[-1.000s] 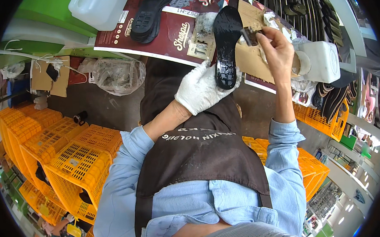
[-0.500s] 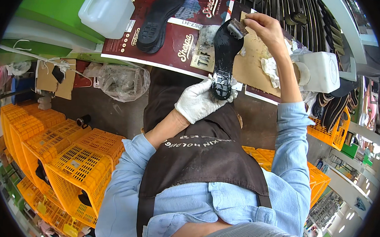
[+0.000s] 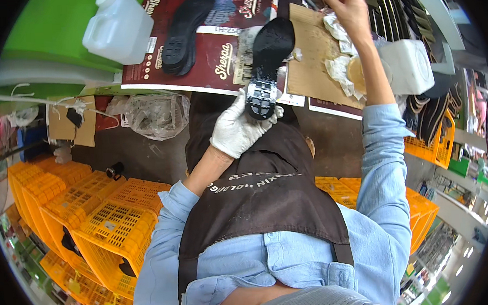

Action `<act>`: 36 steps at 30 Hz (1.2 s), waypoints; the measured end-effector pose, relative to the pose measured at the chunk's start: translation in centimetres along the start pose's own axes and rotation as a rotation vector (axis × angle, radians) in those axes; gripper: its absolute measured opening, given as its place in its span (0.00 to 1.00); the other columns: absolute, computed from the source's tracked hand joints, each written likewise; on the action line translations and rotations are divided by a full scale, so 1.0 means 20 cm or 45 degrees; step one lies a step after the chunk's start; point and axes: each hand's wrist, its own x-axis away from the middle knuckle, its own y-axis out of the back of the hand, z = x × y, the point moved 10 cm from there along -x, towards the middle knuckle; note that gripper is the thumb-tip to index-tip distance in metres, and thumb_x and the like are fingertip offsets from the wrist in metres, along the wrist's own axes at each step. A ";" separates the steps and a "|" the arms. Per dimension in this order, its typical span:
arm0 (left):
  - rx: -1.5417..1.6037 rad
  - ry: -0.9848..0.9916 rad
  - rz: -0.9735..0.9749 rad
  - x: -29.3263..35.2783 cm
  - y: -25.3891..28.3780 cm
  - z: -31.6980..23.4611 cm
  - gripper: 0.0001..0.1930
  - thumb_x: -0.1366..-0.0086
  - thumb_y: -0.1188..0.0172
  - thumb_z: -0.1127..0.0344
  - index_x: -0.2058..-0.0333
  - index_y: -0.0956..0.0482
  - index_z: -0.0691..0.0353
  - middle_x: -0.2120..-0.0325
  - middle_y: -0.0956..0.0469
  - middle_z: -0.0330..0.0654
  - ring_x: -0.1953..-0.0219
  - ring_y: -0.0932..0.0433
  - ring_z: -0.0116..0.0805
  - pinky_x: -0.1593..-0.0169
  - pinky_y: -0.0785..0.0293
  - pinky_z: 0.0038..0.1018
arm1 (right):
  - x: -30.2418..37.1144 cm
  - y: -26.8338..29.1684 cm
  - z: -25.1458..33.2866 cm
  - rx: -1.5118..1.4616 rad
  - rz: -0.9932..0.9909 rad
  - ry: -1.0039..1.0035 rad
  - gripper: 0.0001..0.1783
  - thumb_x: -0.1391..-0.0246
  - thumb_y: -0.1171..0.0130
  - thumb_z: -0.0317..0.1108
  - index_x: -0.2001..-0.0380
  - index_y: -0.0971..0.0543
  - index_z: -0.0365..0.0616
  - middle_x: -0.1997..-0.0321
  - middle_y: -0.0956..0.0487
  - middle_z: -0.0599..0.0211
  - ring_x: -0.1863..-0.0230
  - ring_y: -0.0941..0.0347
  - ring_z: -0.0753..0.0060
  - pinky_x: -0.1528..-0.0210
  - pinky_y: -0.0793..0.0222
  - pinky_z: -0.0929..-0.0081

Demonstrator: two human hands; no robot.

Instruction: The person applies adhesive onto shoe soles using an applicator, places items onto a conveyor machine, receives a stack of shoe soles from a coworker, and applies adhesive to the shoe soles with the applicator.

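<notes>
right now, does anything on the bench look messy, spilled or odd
Slightly messy: crumpled white scraps lie strewn on the cardboard, which looks stained. Also uneven: the left hand, holding the black sole, is gloved, while the right hand is bare. No clear spill shows.

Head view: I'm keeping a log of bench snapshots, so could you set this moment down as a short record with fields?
Left hand: white-gloved, holding a black sole by its gridded end
Held sole: glossy at the gridded end, wide end pointing away from the person
Right hand: bare, near the far end of the brown cardboard; what its fingertips hold is unclear
Left on bench: stacked dark soles, translucent jug
Right on bench: white container
Lower left: orange crates
</notes>
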 end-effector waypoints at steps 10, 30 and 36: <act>-0.153 -0.004 0.159 0.03 -0.06 -0.01 0.25 0.30 0.60 0.56 0.37 0.47 0.55 0.42 0.40 0.60 0.46 0.33 0.62 0.45 0.28 0.44 | 0.69 0.62 0.05 0.348 -0.202 -0.089 0.15 0.49 0.38 0.31 0.58 0.21 0.39 0.69 0.19 0.66 0.77 0.31 0.82 0.71 0.32 0.82; -1.696 -0.549 0.014 0.09 -0.19 -0.16 0.25 0.39 0.44 0.79 0.43 0.37 0.66 0.57 0.27 0.43 0.56 0.26 0.28 0.51 0.29 0.25 | 0.82 0.43 -0.02 0.512 -0.092 -0.126 0.13 0.50 0.39 0.29 0.59 0.23 0.40 0.63 0.23 0.58 0.71 0.27 0.65 0.65 0.31 0.74; -1.453 -0.521 0.038 0.14 -0.21 -0.22 0.26 0.38 0.46 0.77 0.41 0.40 0.67 0.54 0.27 0.44 0.56 0.25 0.31 0.50 0.28 0.27 | 0.82 0.43 -0.07 0.550 -0.046 -0.150 0.15 0.49 0.39 0.29 0.58 0.24 0.37 0.65 0.22 0.59 0.67 0.26 0.68 0.61 0.30 0.74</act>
